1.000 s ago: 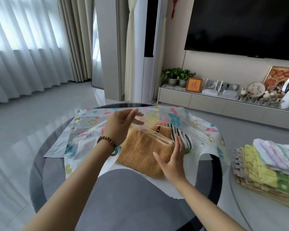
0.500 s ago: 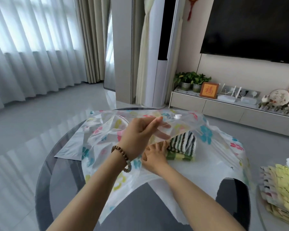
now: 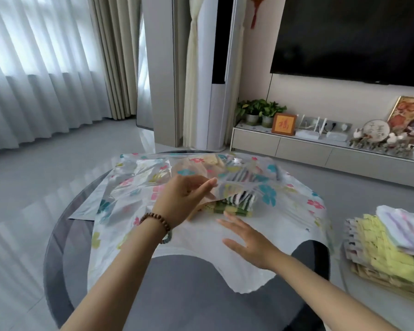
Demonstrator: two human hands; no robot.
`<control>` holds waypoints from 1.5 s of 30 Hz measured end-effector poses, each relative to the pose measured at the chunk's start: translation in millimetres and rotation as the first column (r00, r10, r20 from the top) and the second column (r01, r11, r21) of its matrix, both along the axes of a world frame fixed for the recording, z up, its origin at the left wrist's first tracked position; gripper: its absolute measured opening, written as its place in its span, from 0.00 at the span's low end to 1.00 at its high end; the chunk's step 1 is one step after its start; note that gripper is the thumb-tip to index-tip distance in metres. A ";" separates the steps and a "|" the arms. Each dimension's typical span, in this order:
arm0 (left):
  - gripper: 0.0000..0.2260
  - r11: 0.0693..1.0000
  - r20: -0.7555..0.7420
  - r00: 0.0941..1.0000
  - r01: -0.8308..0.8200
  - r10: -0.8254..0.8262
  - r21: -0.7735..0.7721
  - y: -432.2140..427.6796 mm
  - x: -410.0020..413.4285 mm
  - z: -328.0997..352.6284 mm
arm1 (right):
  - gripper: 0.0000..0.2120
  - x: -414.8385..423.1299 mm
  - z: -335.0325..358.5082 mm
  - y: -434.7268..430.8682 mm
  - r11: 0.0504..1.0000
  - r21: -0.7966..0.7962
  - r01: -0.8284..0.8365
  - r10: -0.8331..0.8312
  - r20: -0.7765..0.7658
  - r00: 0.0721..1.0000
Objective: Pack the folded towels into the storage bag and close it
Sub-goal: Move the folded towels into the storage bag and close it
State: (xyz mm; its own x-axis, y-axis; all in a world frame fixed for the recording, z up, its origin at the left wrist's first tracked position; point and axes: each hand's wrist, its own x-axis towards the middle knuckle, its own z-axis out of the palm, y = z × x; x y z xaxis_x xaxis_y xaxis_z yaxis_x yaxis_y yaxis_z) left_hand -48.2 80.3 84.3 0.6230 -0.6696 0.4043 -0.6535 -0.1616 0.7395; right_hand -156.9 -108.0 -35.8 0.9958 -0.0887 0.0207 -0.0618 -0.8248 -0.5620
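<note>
While her left hand (image 3: 179, 199) pinches up the flowered storage bag's (image 3: 268, 187) top sheet on the round table (image 3: 65, 235), striped towels (image 3: 239, 204) lie inside, and her right hand (image 3: 249, 242) hovers flat, empty, just outside its mouth.

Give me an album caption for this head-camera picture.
Left hand lifts the flowered storage bag flap over striped towels; right hand hovers open.

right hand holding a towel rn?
No. The right hand is open and empty, hovering over the storage bag, apart from the striped towel.
</note>
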 end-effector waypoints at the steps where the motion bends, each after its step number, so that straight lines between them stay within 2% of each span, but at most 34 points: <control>1: 0.20 0.999 0.019 1.000 -0.018 0.018 0.038 1.7 -3.8 -3.6 | 0.19 -26.0 2.3 -4.9 0.997 0.074 0.028 -0.027 -0.019 0.999; 3: 0.21 0.992 0.082 0.996 -0.051 0.042 0.119 0.2 -14.0 -9.6 | 0.14 -74.4 6.4 -17.1 0.959 0.260 0.116 -0.110 -0.034 0.993; 5: 0.21 0.982 0.145 0.989 -0.031 0.004 0.185 -12.2 -28.2 -13.2 | 0.13 -116.1 11.1 -31.9 0.879 0.431 0.205 -0.204 -0.048 0.978; 7: 0.21 0.973 0.196 0.980 -0.003 -0.043 0.231 -35.0 -47.3 -13.7 | 0.12 -152.1 15.7 -48.0 0.818 0.505 0.275 -0.287 -0.056 0.956; 9: 0.20 0.969 0.179 0.979 0.056 -0.102 0.242 -66.0 -68.2 -14.6 | 0.11 -182.9 19.7 -64.5 0.790 0.519 0.327 -0.354 -0.049 0.934; 12: 0.19 0.965 0.081 0.979 0.165 -0.185 0.206 -120.2 -101.9 -19.0 | 0.10 -224.1 27.3 -92.2 0.736 0.538 0.411 -0.488 0.001 0.873; 15: 0.19 0.951 -0.079 0.961 0.274 -0.265 0.146 -178.1 -135.5 -27.9 | 0.11 -258.2 35.0 -129.9 0.680 0.516 0.521 -0.648 0.092 0.756; 17: 0.19 0.938 -0.230 0.923 0.335 -0.308 0.092 -215.2 -156.3 -35.3 | 0.12 -277.2 39.0 -160.3 0.620 0.497 0.607 -0.752 0.157 0.640; 20: 0.21 0.916 -0.423 0.838 0.398 -0.344 0.043 -263.9 -184.1 -47.2 | 0.16 -298.9 43.0 -209.5 0.463 0.516 0.721 -0.883 0.204 0.422; 22: 0.23 0.908 -0.510 0.794 0.415 -0.331 0.057 -295.9 -202.2 -54.6 | 0.26 -310.6 42.8 -242.5 0.323 0.548 0.772 -0.945 0.136 0.299; 23: 0.23 0.904 -0.559 0.768 0.422 -0.312 0.075 -306.9 -207.9 -59.1 | 0.32 -312.3 42.8 -252.0 0.255 0.573 0.779 -0.962 0.066 0.267; 25: 0.19 0.884 -0.677 0.673 0.462 -0.296 0.073 -332.5 -220.7 -68.1 | 0.39 -314.8 39.6 -273.9 0.149 0.620 0.771 -0.963 -0.088 0.257; 27: 0.18 0.870 -0.771 0.582 0.488 -0.260 0.075 -352.5 -230.6 -73.7 | 0.38 -311.0 39.0 -288.8 0.055 0.643 0.764 -0.925 -0.256 0.282; 29: 0.27 0.869 -0.777 0.594 0.477 -0.207 0.133 -368.3 -235.9 -82.4 | 0.32 -304.5 41.3 -296.9 0.023 0.651 0.759 -0.858 -0.378 0.349; 31: 0.29 0.883 -0.765 0.620 0.443 -0.175 0.156 -378.5 -238.4 -89.6 | 0.28 -297.0 40.4 -304.7 0.009 0.688 0.726 -0.828 -0.402 0.391; 34: 0.26 0.899 -0.750 0.630 0.424 -0.203 0.113 -384.5 -238.3 -95.0 | 0.25 -284.7 34.7 -313.7 -0.010 0.733 0.680 -0.916 -0.279 0.288; 37: 0.24 0.916 -0.749 0.626 0.396 -0.216 0.066 -389.0 -239.7 -93.3 | 0.15 -277.7 38.7 -314.5 0.128 0.653 0.746 -0.983 -0.016 0.182; 38: 0.23 0.930 -0.780 0.590 0.366 -0.209 0.028 -389.9 -240.2 -90.5 | 0.11 -275.9 44.3 -311.6 0.184 0.637 0.748 -0.980 0.062 0.188; 39: 0.23 0.942 -0.836 0.507 0.333 -0.208 -0.033 -391.0 -240.2 -86.8 | 0.07 -274.0 51.7 -306.5 0.235 0.641 0.731 -0.971 0.116 0.211; 41: 0.24 0.944 -0.945 0.218 0.276 -0.243 -0.179 -389.4 -238.9 -78.5 | 0.04 -270.9 69.9 -290.4 0.319 0.683 0.657 -0.945 0.179 0.273; 42: 0.25 0.936 -0.965 0.055 0.266 -0.255 -0.232 -383.5 -238.2 -72.9 | 0.03 -270.3 79.8 -280.5 0.347 0.733 0.585 -0.931 0.193 0.310; 43: 0.27 0.925 -0.967 -0.065 0.281 -0.247 -0.255 -375.7 -237.1 -67.8 | 0.03 -270.6 89.4 -270.1 0.362 0.797 0.484 -0.913 0.198 0.356; 44: 0.28 0.911 -0.965 -0.121 0.320 -0.233 -0.260 -366.7 -235.3 -64.5 | 0.05 -271.7 97.8 -259.7 0.359 0.859 0.366 -0.891 0.197 0.410; 45: 0.29 0.895 -0.962 -0.131 0.356 -0.238 -0.269 -358.0 -231.8 -64.1 | 0.08 -273.3 104.3 -249.9 0.339 0.905 0.257 -0.865 0.192 0.464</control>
